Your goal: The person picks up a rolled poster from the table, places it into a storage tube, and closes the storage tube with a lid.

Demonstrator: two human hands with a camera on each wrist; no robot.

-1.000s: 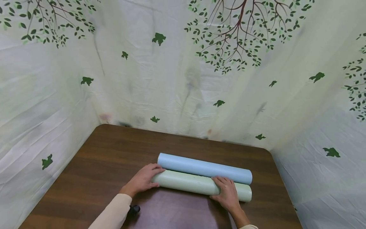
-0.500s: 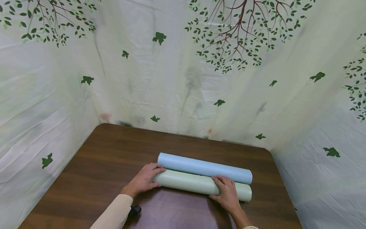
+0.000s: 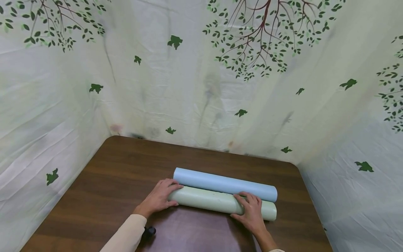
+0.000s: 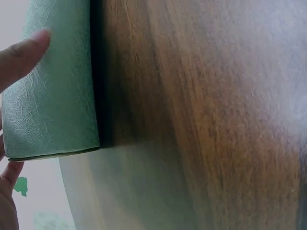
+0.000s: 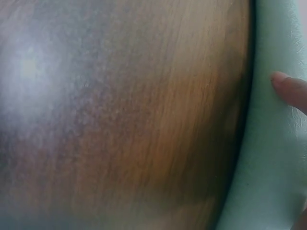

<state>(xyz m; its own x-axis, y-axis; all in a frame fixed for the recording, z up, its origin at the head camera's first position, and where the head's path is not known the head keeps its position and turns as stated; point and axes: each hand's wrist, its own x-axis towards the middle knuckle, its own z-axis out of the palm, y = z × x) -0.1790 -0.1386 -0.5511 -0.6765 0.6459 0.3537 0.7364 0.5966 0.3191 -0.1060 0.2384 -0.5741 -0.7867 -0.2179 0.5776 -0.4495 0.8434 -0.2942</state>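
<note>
Blue roll (image 3: 225, 184) blocks far side; table (image 3: 119, 168) left open.

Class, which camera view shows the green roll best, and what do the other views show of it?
The head view: it shows the whole green roll lying on the table against the blue roll, with the left hand and right hand on it. The left wrist view shows only one end; the right wrist view only a blurred stretch of its side.

Under my left grip (image 3: 158, 198) the green roll (image 4: 50, 91) looks like matt paper or vinyl with a fine crinkled, leathery grain. Touching its far side, the blue roll (image 3: 225, 183) looks smoother and equally matt. The worktop (image 3: 119, 168) is dark wood-grain with a soft sheen. Beyond it hangs creased, leaf-printed cloth (image 3: 189, 80).
</note>
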